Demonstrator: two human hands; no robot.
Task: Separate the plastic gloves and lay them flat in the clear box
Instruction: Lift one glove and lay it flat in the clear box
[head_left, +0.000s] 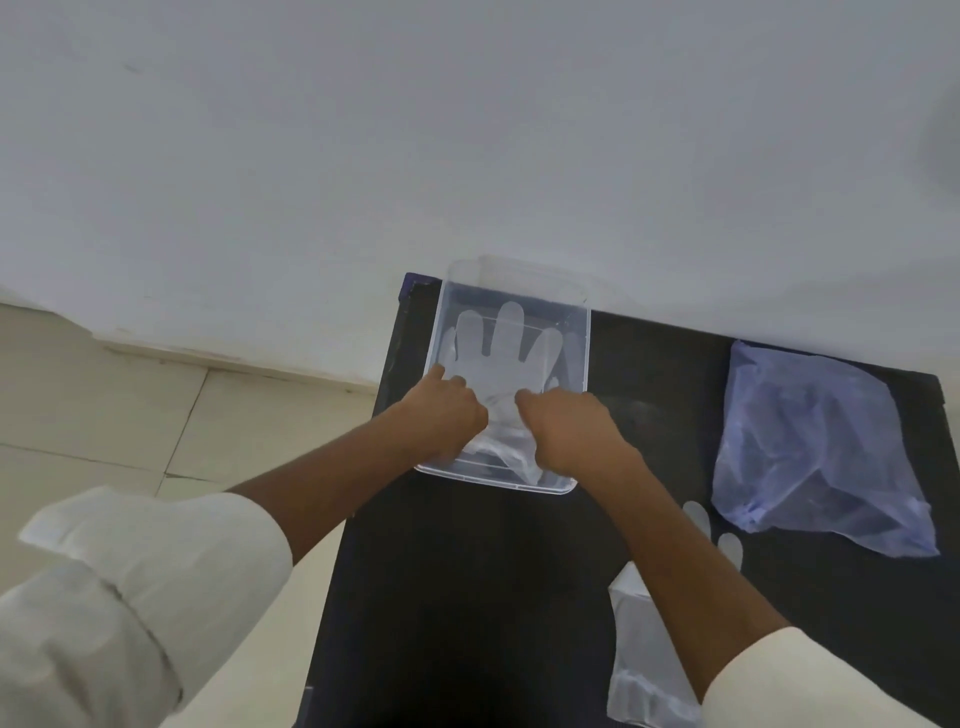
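A clear plastic box (582, 332) stands on the black table against the wall. Inside it lies a translucent plastic glove (498, 348), fingers spread and pointing away from me. Both hands are inside the near half of the box. My left hand (447, 410) and my right hand (566, 421) have curled fingers that pinch the crumpled cuff end of the glove between them. Another plastic glove (644, 670) lies on the table near my right forearm, which hides part of it.
A bluish plastic bag (810, 447) lies crumpled at the right of the black table (467, 597). The white wall (467, 130) rises right behind the box. To the left, the table edge drops to a tiled floor (104, 405).
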